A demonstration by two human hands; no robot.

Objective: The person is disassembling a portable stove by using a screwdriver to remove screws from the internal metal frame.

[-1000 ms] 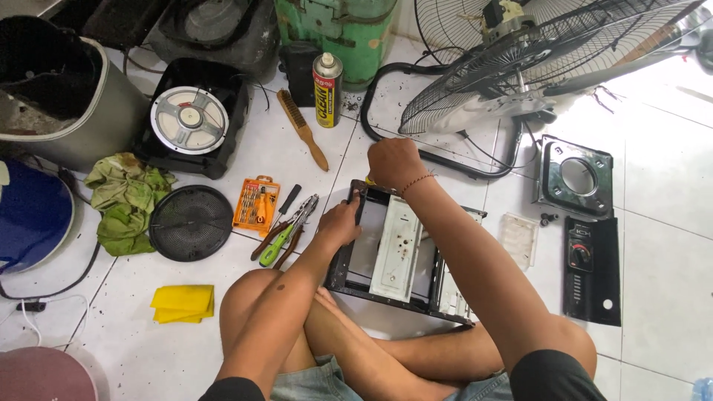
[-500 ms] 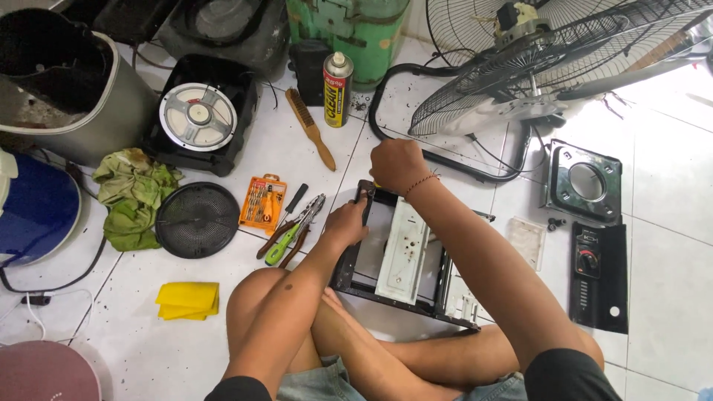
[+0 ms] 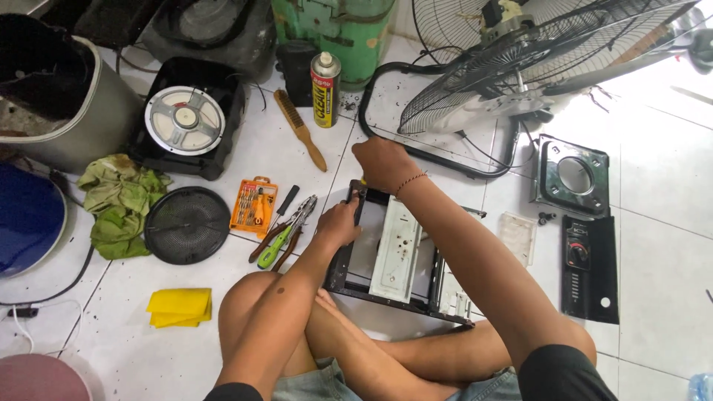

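I sit cross-legged on a white tiled floor with a black metal frame (image 3: 386, 289) resting against my legs; a white perforated plate (image 3: 397, 249) lies inside it. My left hand (image 3: 338, 225) grips the frame's left upper edge. My right hand (image 3: 382, 165) is closed around a small tool with a yellow handle, held down at the frame's top left corner. The tool's tip is hidden by my fingers.
Left of the frame lie pliers (image 3: 286, 232), an orange bit set (image 3: 254, 204), a round black grille (image 3: 186, 225), a green rag (image 3: 119, 204) and a yellow cloth (image 3: 180, 307). A wire brush (image 3: 301, 130), spray can (image 3: 324, 89), speaker box (image 3: 186, 119), a fan (image 3: 535, 63) and black panels (image 3: 590, 271) lie farther out.
Both hands stay at the frame's top left corner. The view has shifted slightly, so the floor items sit a little lower and more to the right in the picture.
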